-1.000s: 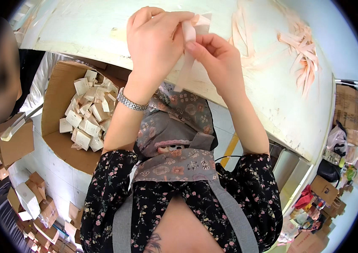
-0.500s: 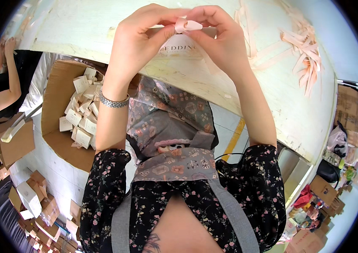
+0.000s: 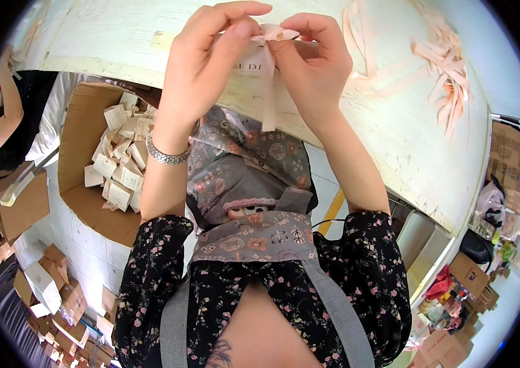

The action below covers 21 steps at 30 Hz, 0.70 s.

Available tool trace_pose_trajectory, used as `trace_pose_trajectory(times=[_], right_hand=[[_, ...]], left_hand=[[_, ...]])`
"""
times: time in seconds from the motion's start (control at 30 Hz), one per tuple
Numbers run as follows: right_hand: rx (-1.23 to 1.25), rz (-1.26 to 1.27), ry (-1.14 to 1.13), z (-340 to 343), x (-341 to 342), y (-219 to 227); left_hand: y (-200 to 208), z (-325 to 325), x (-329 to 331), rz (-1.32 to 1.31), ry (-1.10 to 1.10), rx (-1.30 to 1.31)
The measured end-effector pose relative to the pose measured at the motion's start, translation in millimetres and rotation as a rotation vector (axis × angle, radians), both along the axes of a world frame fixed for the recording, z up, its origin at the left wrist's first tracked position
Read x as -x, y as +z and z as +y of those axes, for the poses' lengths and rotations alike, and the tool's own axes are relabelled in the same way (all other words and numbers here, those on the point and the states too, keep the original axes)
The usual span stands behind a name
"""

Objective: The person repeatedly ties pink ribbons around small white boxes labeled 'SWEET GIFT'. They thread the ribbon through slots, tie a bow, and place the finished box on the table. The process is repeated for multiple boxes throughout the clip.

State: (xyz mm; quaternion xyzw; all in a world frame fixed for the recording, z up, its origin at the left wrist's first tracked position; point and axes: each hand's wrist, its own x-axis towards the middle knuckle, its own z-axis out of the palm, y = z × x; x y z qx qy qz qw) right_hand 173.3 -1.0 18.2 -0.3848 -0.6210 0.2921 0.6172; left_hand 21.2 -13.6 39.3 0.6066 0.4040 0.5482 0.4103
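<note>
A pale pink ribbon (image 3: 268, 92) is looped into a bow over a small light box (image 3: 248, 65) with dark print, on the near part of the table. My right hand (image 3: 315, 61) pinches the bow's right loop between thumb and fingers. At the bow's left side, my left hand (image 3: 202, 64) has its thumb bent in against the ribbon and its index finger stretched out above it. One ribbon tail hangs straight down in front of the box, past the table's edge. Much of the box is hidden behind my hands.
Loose pink ribbons (image 3: 447, 80) lie on the right of the whitish table (image 3: 407, 159). Below its left edge stands a cardboard carton (image 3: 82, 199) holding several small white boxes (image 3: 119, 165). Another person's arm (image 3: 5, 116) shows at far left. Cartons crowd both sides.
A ribbon tail now hangs down in front of the box. My left thumb has drawn back left from the bow and its index finger has straightened. The right hand still pinches the loop.
</note>
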Motion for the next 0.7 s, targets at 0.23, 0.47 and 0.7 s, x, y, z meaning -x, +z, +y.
trace_pose_trajectory(times=[0.23,0.47,0.7], right_hand=[[-0.114,-0.022,0.138,15.3,-8.4,-3.8],[-0.296,-0.287,0.173,13.5,-31.4,4.7],[-0.039,0.028,0.107,1.0,-10.4,-4.1]], left_hand=[[-9.8,12.4,3.4,-0.096,-0.010,0.060],[-13.2,16.6,11.5,-0.087,-0.032,0.145],[-26.8,15.1,6.6,-0.333,0.026,0.076]])
